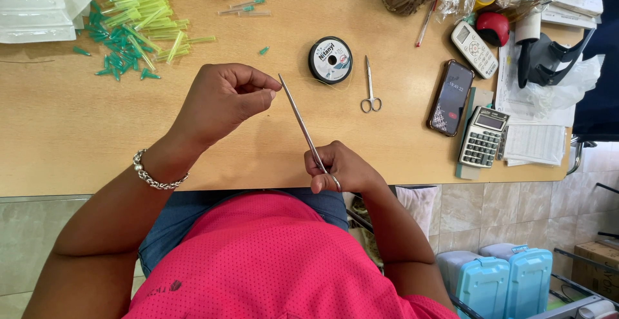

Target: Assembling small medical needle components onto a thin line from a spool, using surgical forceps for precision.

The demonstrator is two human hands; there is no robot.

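Right hand (342, 167) gripping slim metal tool (302, 124), left hand (222, 100) pinching its tip.

The forceps (303, 125) in the right hand (342, 167) are smooth, shiny metal, like the scissors (370, 90) and the bracelet (151, 176), while the table (64, 125) is matt, smooth wood laminate, the caps (132, 29) are glossy translucent plastic, and the shirt (271, 261) is perforated mesh cloth.

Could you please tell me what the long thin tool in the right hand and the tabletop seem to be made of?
The long thin silver tool held in the right hand looks like polished metal, likely steel: grey with a bright sheen. The pale tan tabletop seems wood or wood-look laminate: faint grain, smooth matte surface.
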